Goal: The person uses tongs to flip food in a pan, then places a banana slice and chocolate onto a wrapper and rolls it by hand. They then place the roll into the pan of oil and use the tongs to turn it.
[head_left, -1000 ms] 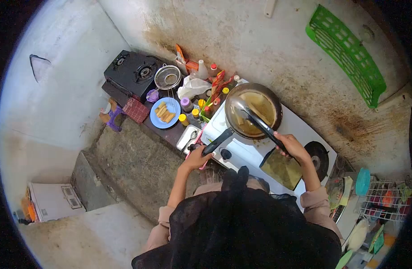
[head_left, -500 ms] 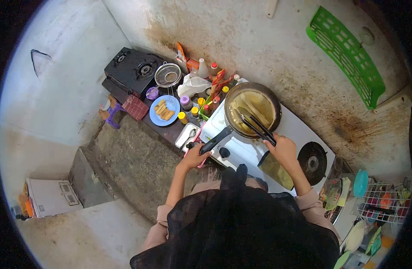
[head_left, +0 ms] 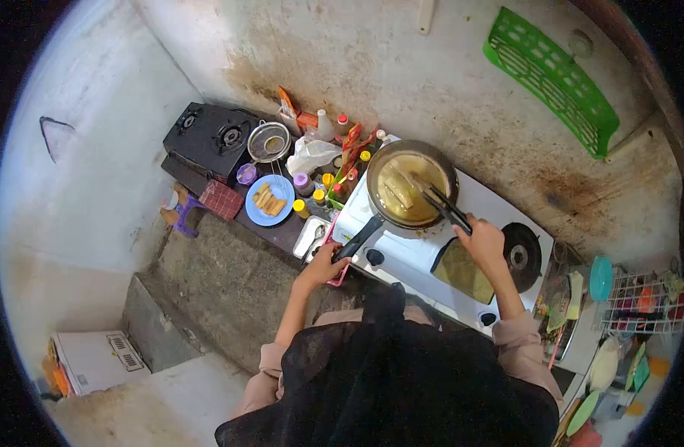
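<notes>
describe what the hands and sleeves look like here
The left hand and right hand wear no gloves. The sleeves are loose, plain and pinkish beige, gathered well above the wrists. Sheer-looking black cloth drapes between them. Any rings are too small to tell.

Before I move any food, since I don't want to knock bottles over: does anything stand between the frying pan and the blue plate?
Yes. Along the direct line from the frying pan to the blue plate stand red-capped bottles by the green basket and, nearer the plate, yellow-capped bottles.

Left hand (head_left: 325, 266) grips pan (head_left: 451, 173) handle; right hand (head_left: 482, 242) holds tongs (head_left: 448, 208) over oil (head_left: 399, 205).
</notes>
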`<act>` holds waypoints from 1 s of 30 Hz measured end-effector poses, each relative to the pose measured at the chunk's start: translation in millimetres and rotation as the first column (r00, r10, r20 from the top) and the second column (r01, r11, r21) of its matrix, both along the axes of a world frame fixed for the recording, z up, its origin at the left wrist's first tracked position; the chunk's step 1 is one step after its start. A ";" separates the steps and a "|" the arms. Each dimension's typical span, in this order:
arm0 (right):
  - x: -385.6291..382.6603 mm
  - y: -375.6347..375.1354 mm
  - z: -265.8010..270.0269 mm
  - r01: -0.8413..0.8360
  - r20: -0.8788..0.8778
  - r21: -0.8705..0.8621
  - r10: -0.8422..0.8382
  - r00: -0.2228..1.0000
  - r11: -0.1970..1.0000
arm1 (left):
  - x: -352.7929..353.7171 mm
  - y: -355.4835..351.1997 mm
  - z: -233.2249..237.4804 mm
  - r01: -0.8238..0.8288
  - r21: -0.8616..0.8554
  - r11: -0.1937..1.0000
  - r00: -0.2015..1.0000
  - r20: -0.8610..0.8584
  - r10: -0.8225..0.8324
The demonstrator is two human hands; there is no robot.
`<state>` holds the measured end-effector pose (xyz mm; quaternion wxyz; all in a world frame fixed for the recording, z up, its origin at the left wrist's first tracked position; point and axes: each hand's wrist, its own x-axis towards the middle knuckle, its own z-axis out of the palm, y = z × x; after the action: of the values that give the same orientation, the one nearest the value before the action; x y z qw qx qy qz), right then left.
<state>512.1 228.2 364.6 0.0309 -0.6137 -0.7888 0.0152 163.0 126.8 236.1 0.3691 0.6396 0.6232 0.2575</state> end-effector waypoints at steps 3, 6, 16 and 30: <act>-2.8 7.6 -3.8 0.055 0.018 0.009 -0.055 0.998 0.998 | -9.2 4.4 0.8 -0.001 -0.181 0.984 0.988 0.152 0.029; -11.6 6.9 -7.9 0.057 0.051 -0.004 -0.057 0.997 0.998 | -15.3 7.2 13.0 0.028 -0.205 0.978 0.987 0.159 0.005; -21.5 -5.4 21.6 0.237 -0.009 0.040 -0.237 0.972 0.971 | -34.5 19.6 8.7 0.028 -0.123 0.992 0.985 0.174 -0.006; -41.2 -51.0 -3.4 0.348 -0.229 -0.001 -0.339 0.913 0.938 | -156.3 -74.9 -163.5 -0.113 -0.356 0.928 0.992 -0.091 0.086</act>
<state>470.9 177.2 361.3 0.1345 -0.7362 -0.6602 0.0635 6.6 51.9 72.6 0.4432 0.5377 0.7047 0.1336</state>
